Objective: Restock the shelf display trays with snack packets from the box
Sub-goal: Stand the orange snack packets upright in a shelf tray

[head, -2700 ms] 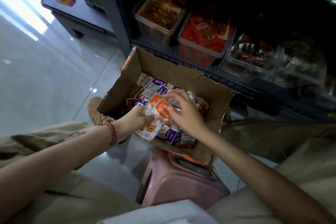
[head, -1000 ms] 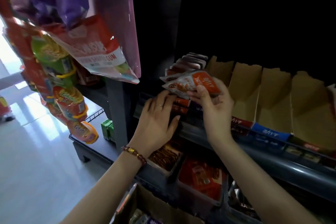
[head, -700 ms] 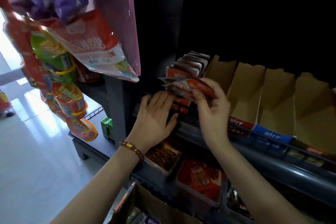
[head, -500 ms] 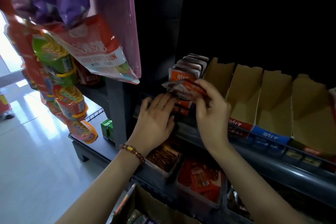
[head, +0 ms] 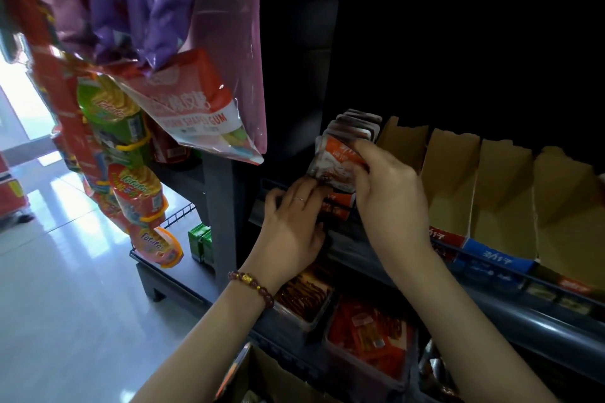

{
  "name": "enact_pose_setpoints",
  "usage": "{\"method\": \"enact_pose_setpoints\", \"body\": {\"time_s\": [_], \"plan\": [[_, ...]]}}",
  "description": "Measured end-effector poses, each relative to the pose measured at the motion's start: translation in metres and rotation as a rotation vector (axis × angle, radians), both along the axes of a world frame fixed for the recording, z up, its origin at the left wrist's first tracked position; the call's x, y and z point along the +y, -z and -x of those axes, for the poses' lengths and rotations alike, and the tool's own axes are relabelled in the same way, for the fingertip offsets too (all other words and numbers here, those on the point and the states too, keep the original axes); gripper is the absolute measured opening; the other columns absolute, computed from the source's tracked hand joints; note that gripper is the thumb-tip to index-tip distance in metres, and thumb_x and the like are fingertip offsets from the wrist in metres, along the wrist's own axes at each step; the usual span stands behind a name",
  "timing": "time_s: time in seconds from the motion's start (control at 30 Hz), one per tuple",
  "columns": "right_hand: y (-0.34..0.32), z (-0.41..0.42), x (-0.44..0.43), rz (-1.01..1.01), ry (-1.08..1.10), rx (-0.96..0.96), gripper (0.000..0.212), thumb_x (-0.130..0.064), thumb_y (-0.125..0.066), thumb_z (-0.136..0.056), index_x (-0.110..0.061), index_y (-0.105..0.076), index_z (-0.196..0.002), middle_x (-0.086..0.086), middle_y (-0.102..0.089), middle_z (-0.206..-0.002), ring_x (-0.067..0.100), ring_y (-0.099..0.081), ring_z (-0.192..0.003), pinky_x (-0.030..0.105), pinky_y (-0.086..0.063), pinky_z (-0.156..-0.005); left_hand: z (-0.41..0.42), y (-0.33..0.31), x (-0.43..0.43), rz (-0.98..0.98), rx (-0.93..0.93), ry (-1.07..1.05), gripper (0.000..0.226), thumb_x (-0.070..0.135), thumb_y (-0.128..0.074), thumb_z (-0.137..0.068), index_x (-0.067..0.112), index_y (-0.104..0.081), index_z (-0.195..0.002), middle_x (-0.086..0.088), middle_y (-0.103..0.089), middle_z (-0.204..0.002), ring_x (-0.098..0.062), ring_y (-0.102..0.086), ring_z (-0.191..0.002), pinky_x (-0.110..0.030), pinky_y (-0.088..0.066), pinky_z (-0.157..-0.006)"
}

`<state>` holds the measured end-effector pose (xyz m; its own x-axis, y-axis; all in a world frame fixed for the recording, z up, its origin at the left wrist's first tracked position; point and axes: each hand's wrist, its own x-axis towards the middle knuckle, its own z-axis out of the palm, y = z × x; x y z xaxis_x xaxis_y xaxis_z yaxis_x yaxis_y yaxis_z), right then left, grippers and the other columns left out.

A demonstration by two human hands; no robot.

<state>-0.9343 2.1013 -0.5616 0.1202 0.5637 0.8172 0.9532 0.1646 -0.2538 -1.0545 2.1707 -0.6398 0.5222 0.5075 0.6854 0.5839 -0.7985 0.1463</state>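
Observed: snack packets (head: 335, 162) held at the leftmost display tray (head: 339, 208) on the shelf (head: 540, 321).
The right hand (head: 389, 186) pinches the orange-and-white packets, tilted, just in front of the standing row (head: 357, 124) already in that tray. The left hand (head: 293, 222) lies with fingers extended against the tray front, gripping nothing. Further cardboard trays (head: 451, 180) stand alongside to the right; the box (head: 262, 376) is below, at the lower frame edge.

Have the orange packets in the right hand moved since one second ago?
Yes. The orange packets have gone down and back, now upright against the packet row in the leftmost tray; the right hand grips them.
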Motion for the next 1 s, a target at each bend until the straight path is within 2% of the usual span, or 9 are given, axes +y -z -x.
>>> {"method": "enact_pose_setpoints", "body": {"time_s": [0.17,0.27,0.37,0.5,0.57,0.7,0.83,0.9,1.0], "plan": [[-0.004,-0.006,-0.001,-0.012,0.010,0.000,0.030,-0.011,-0.061,-0.091,-0.010,-0.060,-0.121,0.008,-0.068,-0.103,0.024,-0.067,-0.084,0.038,-0.057,-0.063,-0.001,0.001,0.001,0.047,0.005,0.002,0.055,0.026,-0.041,-0.078,0.010,-0.047,-0.130,-0.014,-0.038,-0.139,-0.025,-0.029,-0.137,-0.038,-0.018,-0.106],[0.000,-0.007,0.000,-0.026,-0.053,0.023,0.029,-0.008,-0.061,-0.090,-0.010,-0.061,-0.119,0.006,-0.067,-0.107,0.017,-0.065,-0.091,0.027,-0.055,-0.071,-0.001,0.000,-0.003,0.094,-0.031,0.019,0.058,0.027,-0.040,-0.080,0.008,-0.045,-0.135,-0.014,-0.024,-0.144,-0.024,-0.027,-0.134,-0.040,-0.018,-0.108],[0.006,-0.008,0.000,-0.043,-0.187,0.175,0.027,-0.005,-0.058,-0.091,-0.011,-0.061,-0.117,0.000,-0.066,-0.107,0.004,-0.061,-0.097,0.015,-0.051,-0.081,-0.003,0.000,-0.004,0.141,-0.076,0.031,0.058,0.019,-0.052,-0.083,0.009,-0.040,-0.139,-0.015,-0.015,-0.151,-0.023,-0.018,-0.138,-0.040,-0.011,-0.110],[0.009,-0.009,0.001,-0.045,-0.329,0.517,0.018,-0.014,-0.057,-0.094,-0.026,-0.057,-0.107,-0.008,-0.067,-0.095,0.006,-0.067,-0.084,0.031,-0.057,-0.075,-0.002,-0.001,-0.005,0.132,-0.111,0.029,0.057,0.012,-0.058,-0.081,0.010,-0.041,-0.136,-0.016,-0.016,-0.151,-0.021,-0.015,-0.140,-0.036,-0.007,-0.110],[0.011,-0.010,0.003,-0.021,-0.340,0.575,0.017,-0.015,-0.057,-0.094,-0.029,-0.055,-0.104,-0.008,-0.067,-0.091,0.007,-0.068,-0.079,0.035,-0.058,-0.072,-0.004,0.000,-0.007,0.153,-0.121,0.026,0.057,0.011,-0.059,-0.082,0.011,-0.041,-0.136,-0.016,-0.016,-0.151,-0.023,-0.017,-0.139,-0.037,-0.007,-0.111],[0.020,-0.015,0.004,0.028,-0.262,0.429,0.018,-0.016,-0.058,-0.094,-0.022,-0.056,-0.111,-0.015,-0.063,-0.094,0.002,-0.065,-0.085,0.028,-0.057,-0.073,-0.004,0.000,-0.010,0.159,-0.144,0.008,0.058,0.012,-0.061,-0.083,0.013,-0.041,-0.137,-0.019,-0.008,-0.154,-0.024,-0.011,-0.138,-0.040,-0.004,-0.110],[0.016,-0.022,0.000,0.040,-0.182,0.249,0.023,-0.020,-0.059,-0.093,-0.016,-0.057,-0.116,-0.009,-0.060,-0.104,0.001,-0.060,-0.091,0.021,-0.054,-0.075,-0.002,0.000,-0.009,0.093,-0.133,-0.001,0.057,0.006,-0.067,-0.076,0.009,-0.050,-0.130,-0.021,-0.032,-0.144,-0.026,-0.021,-0.127,-0.041,-0.012,-0.109],[0.010,-0.020,0.000,0.037,-0.141,0.173,0.024,-0.021,-0.060,-0.093,-0.014,-0.058,-0.116,-0.003,-0.063,-0.106,0.008,-0.063,-0.090,0.027,-0.055,-0.071,-0.002,0.001,-0.007,0.091,-0.122,0.009,0.056,0.007,-0.063,-0.078,0.011,-0.048,-0.132,-0.017,-0.034,-0.141,-0.026,-0.026,-0.130,-0.033,-0.005,-0.111],[0.007,-0.013,0.000,0.000,-0.052,-0.012,0.028,-0.018,-0.064,-0.090,-0.011,-0.058,-0.116,0.004,-0.065,-0.105,0.020,-0.066,-0.080,0.035,-0.055,-0.057,0.000,0.001,-0.005,0.078,-0.093,-0.014,0.053,0.014,-0.054,-0.077,0.010,-0.050,-0.130,-0.017,-0.044,-0.133,-0.024,-0.029,-0.130,-0.033,-0.009,-0.109]]}}
